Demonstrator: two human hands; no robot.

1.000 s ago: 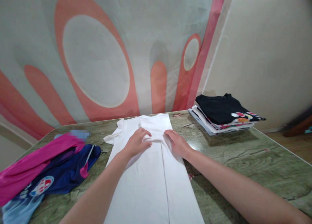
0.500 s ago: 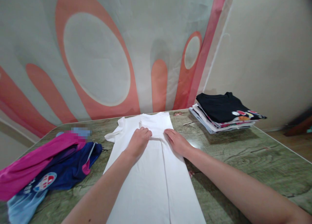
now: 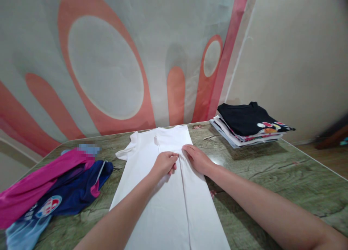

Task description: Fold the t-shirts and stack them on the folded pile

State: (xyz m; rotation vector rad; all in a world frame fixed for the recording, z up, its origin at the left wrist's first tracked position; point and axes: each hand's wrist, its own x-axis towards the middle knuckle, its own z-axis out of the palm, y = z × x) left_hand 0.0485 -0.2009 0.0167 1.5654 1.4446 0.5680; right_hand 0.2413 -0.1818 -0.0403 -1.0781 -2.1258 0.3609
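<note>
A white T-shirt (image 3: 152,213) lies flat on the table, its right side turned inward so that a long edge runs down the middle. One short sleeve sticks out at the far left. My left hand (image 3: 165,163) pinches the cloth near the top of that inner edge, thumb and forefinger together. Close by on the right, my right hand (image 3: 198,158) has its fingers bent over the folded part near the outer edge and grips the fabric there. The fingertips of the right hand are partly hidden in the cloth.
Crumpled pink and navy clothes (image 3: 73,195) lie at the left of the wood-patterned table (image 3: 250,173). A stack of folded garments with a black T-shirt (image 3: 244,119) on top sits at the back right. A patterned backdrop (image 3: 152,61) rises behind the table's far edge.
My left hand has moved right and slightly nearer to me, from the crosswise crease to the inner edge of the fold. My right hand stays almost where it was.
</note>
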